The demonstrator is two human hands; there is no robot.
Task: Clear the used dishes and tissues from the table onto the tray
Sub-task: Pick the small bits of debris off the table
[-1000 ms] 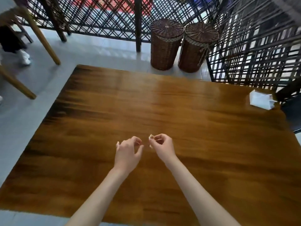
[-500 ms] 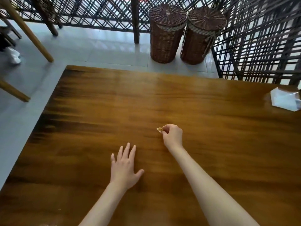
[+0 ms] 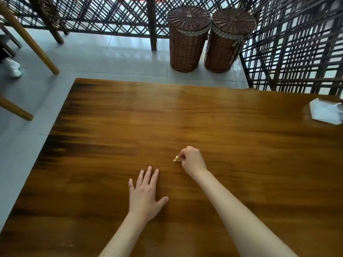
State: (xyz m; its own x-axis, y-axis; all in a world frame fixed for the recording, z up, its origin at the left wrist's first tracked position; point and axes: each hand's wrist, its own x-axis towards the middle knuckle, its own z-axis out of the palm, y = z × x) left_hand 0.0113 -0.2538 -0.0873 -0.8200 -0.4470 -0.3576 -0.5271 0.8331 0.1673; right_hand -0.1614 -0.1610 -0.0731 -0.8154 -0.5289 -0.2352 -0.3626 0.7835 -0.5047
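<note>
My right hand (image 3: 193, 161) is closed in a pinch on a small pale yellowish scrap (image 3: 176, 159), held low over the middle of the brown wooden table (image 3: 115, 130). My left hand (image 3: 145, 195) lies flat on the table nearer to me, fingers spread, holding nothing. A white tissue packet (image 3: 326, 113) lies at the table's far right edge, partly cut off by the frame. No tray or dishes are in view.
Two lidded wicker baskets (image 3: 188, 38) (image 3: 228, 39) stand on the tiled floor beyond the table's far edge. A dark lattice screen (image 3: 289, 52) runs behind and to the right. Wooden chair legs (image 3: 31, 41) and a white shoe (image 3: 13, 68) are at the far left.
My left hand went from a loose pinch beside the right hand to lying flat on the table. My right hand keeps the scrap. The view has tilted slightly.
</note>
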